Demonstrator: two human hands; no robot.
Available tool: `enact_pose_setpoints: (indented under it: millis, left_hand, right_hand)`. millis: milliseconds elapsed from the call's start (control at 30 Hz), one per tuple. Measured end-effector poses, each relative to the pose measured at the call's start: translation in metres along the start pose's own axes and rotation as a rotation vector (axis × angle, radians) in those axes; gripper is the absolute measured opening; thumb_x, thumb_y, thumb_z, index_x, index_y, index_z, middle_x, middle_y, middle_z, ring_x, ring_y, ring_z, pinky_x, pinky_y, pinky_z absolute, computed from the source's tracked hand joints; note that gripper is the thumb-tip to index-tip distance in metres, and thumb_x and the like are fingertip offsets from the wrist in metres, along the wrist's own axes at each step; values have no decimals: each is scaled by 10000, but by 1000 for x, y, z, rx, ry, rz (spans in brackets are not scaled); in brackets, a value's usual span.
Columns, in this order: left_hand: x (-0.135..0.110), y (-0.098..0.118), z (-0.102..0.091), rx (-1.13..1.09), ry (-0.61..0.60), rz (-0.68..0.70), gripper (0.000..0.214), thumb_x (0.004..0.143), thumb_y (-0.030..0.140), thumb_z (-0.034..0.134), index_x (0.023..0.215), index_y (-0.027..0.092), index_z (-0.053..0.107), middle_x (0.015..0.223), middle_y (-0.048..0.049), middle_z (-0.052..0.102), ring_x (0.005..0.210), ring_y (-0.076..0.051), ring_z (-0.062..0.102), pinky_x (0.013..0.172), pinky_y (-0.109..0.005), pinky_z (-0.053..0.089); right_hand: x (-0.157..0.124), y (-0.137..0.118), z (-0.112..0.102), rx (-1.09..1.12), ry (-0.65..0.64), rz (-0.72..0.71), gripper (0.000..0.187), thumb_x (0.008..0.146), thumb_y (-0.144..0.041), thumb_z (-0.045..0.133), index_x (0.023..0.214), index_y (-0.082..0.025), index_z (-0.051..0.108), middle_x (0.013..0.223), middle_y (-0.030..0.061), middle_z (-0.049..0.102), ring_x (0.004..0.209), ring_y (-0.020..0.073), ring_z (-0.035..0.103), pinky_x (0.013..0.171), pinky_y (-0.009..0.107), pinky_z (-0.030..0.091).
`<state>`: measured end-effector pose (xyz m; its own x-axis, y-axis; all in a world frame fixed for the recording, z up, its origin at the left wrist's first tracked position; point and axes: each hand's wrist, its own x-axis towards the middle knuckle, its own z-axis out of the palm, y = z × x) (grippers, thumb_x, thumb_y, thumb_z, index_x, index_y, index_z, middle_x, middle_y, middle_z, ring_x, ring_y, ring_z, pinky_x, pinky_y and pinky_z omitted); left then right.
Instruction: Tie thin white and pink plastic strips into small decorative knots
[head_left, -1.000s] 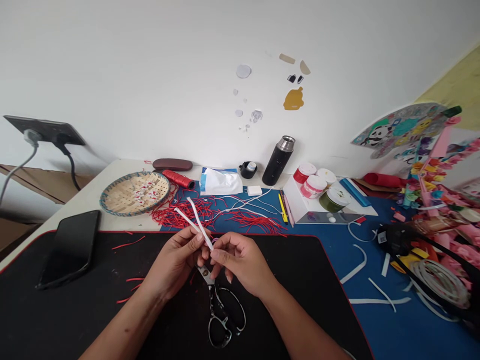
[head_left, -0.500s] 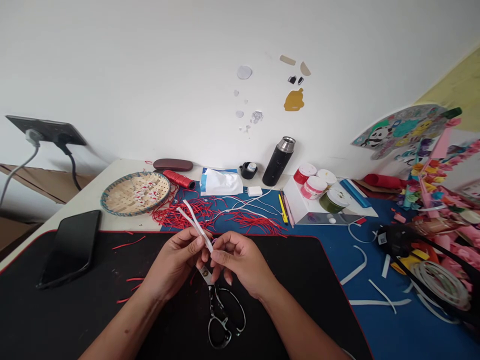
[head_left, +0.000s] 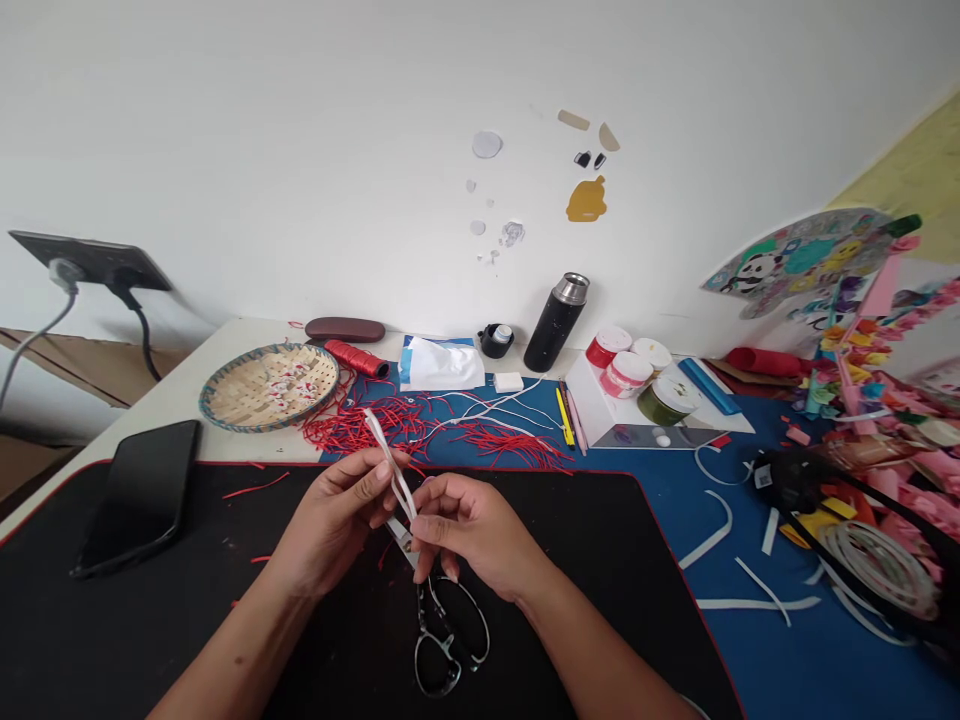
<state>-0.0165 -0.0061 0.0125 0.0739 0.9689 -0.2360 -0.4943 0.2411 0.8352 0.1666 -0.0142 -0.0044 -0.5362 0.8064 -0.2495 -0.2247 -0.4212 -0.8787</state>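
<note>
A narrow white strip (head_left: 379, 432), doubled so that two lengths run side by side, is pinched between my hands above the black mat. My left hand (head_left: 352, 500) grips it partway along with thumb and fingers, and its upper ends stick out past the fingertips. At the lower end, my right hand (head_left: 454, 525) pinches the strip between thumb and forefinger. Under both hands lies a pair of scissors (head_left: 450, 650) with dark handles toward me; the blades are partly covered by my fingers.
Behind the mat (head_left: 585, 600) lie cut red cords (head_left: 375, 425), a red thread spool (head_left: 356, 358) and a woven basket (head_left: 217, 400). A phone (head_left: 142, 495) rests at left. A black flask (head_left: 556, 325) and paint jars (head_left: 626, 375) stand behind. White strips (head_left: 709, 535) lie at right.
My left hand has shifted slightly left, and the two strip lengths are closer together at the top. My right hand has moved a little left; more of the scissor blades shows.
</note>
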Motion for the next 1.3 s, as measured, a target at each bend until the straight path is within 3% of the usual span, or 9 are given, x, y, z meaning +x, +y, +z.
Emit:
enact_pose_setpoints:
  millis: [600, 833, 1300]
  left_hand:
    - [-1, -6, 8, 8, -2, 1, 347, 677, 417, 1005, 857, 164, 850, 603, 5, 672, 480, -89, 527, 451, -185, 483]
    - [-2, -8, 9, 17, -28, -16, 328, 698, 431, 992, 835, 172, 845, 603, 8, 681, 469, -80, 533, 447, -171, 477]
    - [1, -2, 7, -79, 59, -1, 396, 587, 364, 1042, 867, 147, 865, 686, -21, 706, 524, -84, 530, 439, -170, 418]
  right_hand:
    - [1, 2, 3, -20, 18, 0, 483, 863, -612, 791, 1011, -176, 646, 785, 6, 715, 541, 138, 721, 398, 178, 356]
    - [2, 6, 4, -7, 22, 1, 463, 854, -584, 809, 953, -172, 623, 761, 11, 732, 511, 130, 714, 374, 161, 355]
    - [1, 6, 2, 9, -35, 39, 422, 857, -548, 809, 917, -175, 620, 644, -19, 698, 496, 127, 700, 364, 155, 358]
